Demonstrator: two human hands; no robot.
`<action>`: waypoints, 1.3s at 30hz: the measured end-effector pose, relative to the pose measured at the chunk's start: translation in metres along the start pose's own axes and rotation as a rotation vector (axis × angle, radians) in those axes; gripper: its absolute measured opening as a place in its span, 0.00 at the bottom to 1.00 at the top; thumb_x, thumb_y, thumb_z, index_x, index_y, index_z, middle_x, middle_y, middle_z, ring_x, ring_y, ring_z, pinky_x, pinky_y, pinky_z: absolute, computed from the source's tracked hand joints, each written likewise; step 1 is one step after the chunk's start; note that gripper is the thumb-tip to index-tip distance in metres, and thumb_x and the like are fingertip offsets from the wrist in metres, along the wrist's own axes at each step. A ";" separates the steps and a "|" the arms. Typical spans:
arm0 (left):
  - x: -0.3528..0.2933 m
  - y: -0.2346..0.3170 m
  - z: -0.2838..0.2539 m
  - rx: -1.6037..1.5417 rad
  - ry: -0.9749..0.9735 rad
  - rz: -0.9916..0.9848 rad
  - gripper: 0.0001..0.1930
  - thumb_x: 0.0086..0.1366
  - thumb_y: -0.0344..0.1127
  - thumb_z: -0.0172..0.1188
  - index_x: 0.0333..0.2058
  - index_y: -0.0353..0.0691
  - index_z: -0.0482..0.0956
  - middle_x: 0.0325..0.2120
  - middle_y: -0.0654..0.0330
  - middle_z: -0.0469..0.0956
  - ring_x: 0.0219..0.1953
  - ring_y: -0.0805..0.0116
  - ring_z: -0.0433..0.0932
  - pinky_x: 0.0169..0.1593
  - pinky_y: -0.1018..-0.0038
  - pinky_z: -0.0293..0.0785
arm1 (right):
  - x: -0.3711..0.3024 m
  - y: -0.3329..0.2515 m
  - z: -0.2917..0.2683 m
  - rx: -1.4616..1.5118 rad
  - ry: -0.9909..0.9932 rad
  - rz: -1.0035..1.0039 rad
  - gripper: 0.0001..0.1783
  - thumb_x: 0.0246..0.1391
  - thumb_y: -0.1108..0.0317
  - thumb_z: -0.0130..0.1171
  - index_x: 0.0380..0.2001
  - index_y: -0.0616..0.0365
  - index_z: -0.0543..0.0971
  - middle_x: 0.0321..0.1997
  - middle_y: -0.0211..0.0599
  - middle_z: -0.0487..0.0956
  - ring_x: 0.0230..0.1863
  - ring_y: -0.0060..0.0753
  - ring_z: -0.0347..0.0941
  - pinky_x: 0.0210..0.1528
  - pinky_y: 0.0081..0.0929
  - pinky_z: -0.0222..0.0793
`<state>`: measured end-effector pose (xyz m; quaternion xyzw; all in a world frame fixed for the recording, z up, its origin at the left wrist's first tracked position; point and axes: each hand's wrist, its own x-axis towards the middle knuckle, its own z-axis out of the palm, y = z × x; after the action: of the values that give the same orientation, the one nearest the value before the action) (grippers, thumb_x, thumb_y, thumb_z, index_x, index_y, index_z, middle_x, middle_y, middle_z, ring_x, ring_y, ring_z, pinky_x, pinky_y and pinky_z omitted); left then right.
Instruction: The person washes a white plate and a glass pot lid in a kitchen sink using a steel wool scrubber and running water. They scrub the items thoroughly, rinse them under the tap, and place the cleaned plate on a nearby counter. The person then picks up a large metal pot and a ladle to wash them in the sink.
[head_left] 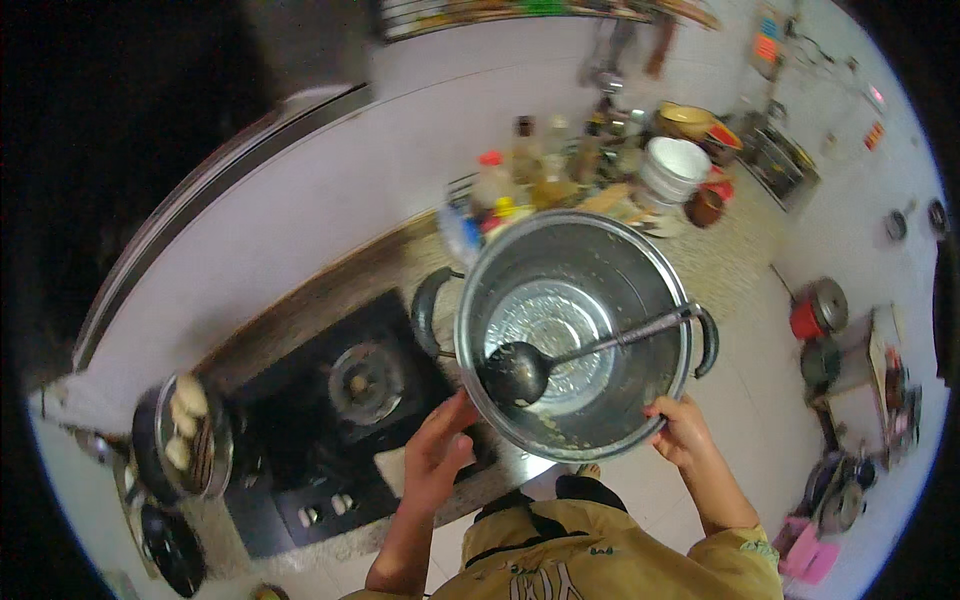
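A big metal pot [640,280] with two black side handles is held up in front of me, its mouth facing me. Wet streaks and small pale bits cling to its inside. A dark ladle [518,374] lies in it, bowl toward the left and handle leaning on the right rim. My right hand [682,432] pinches the pot's lower right rim, thumb over the edge. Beside the pot's lower left wall is my left hand [432,460], thumb apart from the fingers; whether its fingertips touch the pot is hard to tell.
A black gas hob [300,440] lies to the left, with a pan of pale, rounded food pieces [185,430] beyond it. Bottles [525,150] and stacked white bowls [675,170] crowd the counter behind the pot. Pots [820,305] stand at the right wall.
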<state>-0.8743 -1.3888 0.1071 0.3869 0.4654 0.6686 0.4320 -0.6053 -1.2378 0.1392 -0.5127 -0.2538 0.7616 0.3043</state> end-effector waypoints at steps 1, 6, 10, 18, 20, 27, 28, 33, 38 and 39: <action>0.014 -0.004 0.015 -0.030 -0.063 -0.044 0.22 0.58 0.29 0.50 0.52 0.32 0.61 0.50 0.53 0.63 0.52 0.62 0.64 0.54 0.70 0.58 | -0.012 -0.005 -0.021 0.043 0.076 -0.027 0.17 0.38 0.81 0.48 0.36 0.72 0.64 0.28 0.45 0.71 0.20 0.37 0.72 0.19 0.34 0.75; 0.074 -0.080 0.134 0.131 -0.286 -0.191 0.14 0.60 0.28 0.47 0.45 0.30 0.68 0.40 0.55 0.72 0.42 0.68 0.71 0.47 0.74 0.66 | -0.006 0.008 -0.168 0.296 0.245 -0.222 0.18 0.38 0.80 0.47 0.38 0.72 0.63 0.29 0.44 0.71 0.21 0.38 0.73 0.21 0.35 0.77; 0.088 -0.156 0.267 0.199 -0.329 -0.217 0.12 0.61 0.30 0.44 0.41 0.29 0.70 0.34 0.57 0.74 0.35 0.70 0.73 0.42 0.75 0.69 | -0.013 0.012 -0.287 0.422 0.375 -0.310 0.19 0.39 0.80 0.46 0.39 0.72 0.62 0.31 0.45 0.71 0.24 0.39 0.73 0.22 0.35 0.77; 0.162 -0.231 0.484 0.153 -0.513 -0.273 0.17 0.61 0.27 0.44 0.49 0.31 0.62 0.37 0.59 0.72 0.37 0.73 0.72 0.40 0.79 0.69 | 0.038 -0.120 -0.446 0.315 0.471 -0.437 0.17 0.41 0.77 0.46 0.38 0.68 0.64 0.30 0.40 0.70 0.25 0.30 0.71 0.21 0.26 0.74; 0.183 -0.245 0.512 0.179 -0.570 -0.360 0.17 0.62 0.28 0.43 0.50 0.33 0.61 0.38 0.59 0.72 0.37 0.72 0.73 0.40 0.78 0.70 | 0.055 -0.138 -0.470 0.309 0.496 -0.401 0.16 0.41 0.77 0.47 0.38 0.68 0.65 0.30 0.40 0.71 0.25 0.30 0.71 0.21 0.25 0.73; 0.288 -0.299 0.635 -0.023 -0.507 -0.733 0.20 0.60 0.38 0.50 0.49 0.38 0.60 0.38 0.58 0.71 0.36 0.67 0.74 0.32 0.73 0.75 | 0.127 -0.245 -0.542 0.267 0.516 -0.407 0.14 0.39 0.76 0.49 0.34 0.64 0.68 0.26 0.36 0.72 0.22 0.27 0.70 0.17 0.21 0.68; 0.308 -0.302 0.658 0.009 -0.513 -0.796 0.21 0.59 0.39 0.51 0.49 0.38 0.60 0.38 0.58 0.71 0.35 0.67 0.74 0.31 0.73 0.75 | 0.142 -0.258 -0.556 0.250 0.502 -0.396 0.15 0.40 0.76 0.48 0.36 0.64 0.67 0.28 0.36 0.72 0.24 0.27 0.70 0.18 0.21 0.69; 0.376 -0.343 0.747 0.008 -0.556 -0.826 0.22 0.55 0.33 0.54 0.49 0.37 0.59 0.39 0.56 0.71 0.34 0.66 0.74 0.25 0.74 0.75 | 0.173 -0.327 -0.607 0.394 0.646 -0.432 0.16 0.40 0.78 0.48 0.38 0.64 0.66 0.31 0.36 0.72 0.29 0.27 0.70 0.25 0.21 0.69; 0.445 -0.375 0.832 -0.029 -0.425 -0.719 0.18 0.51 0.25 0.51 0.43 0.35 0.65 0.36 0.58 0.72 0.30 0.70 0.72 0.26 0.78 0.69 | 0.230 -0.397 -0.674 0.364 0.627 -0.482 0.15 0.41 0.78 0.46 0.37 0.66 0.66 0.29 0.38 0.72 0.24 0.29 0.73 0.19 0.25 0.74; 0.459 -0.378 0.847 -0.018 -0.384 -0.730 0.18 0.50 0.24 0.51 0.43 0.34 0.65 0.35 0.58 0.72 0.31 0.69 0.72 0.28 0.77 0.70 | 0.243 -0.413 -0.686 0.358 0.578 -0.485 0.15 0.41 0.78 0.46 0.37 0.66 0.66 0.29 0.39 0.73 0.24 0.30 0.73 0.20 0.25 0.74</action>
<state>-0.1635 -0.6411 0.0243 0.3104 0.4773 0.3910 0.7232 0.0506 -0.7273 0.0389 -0.5697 -0.1349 0.5247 0.6180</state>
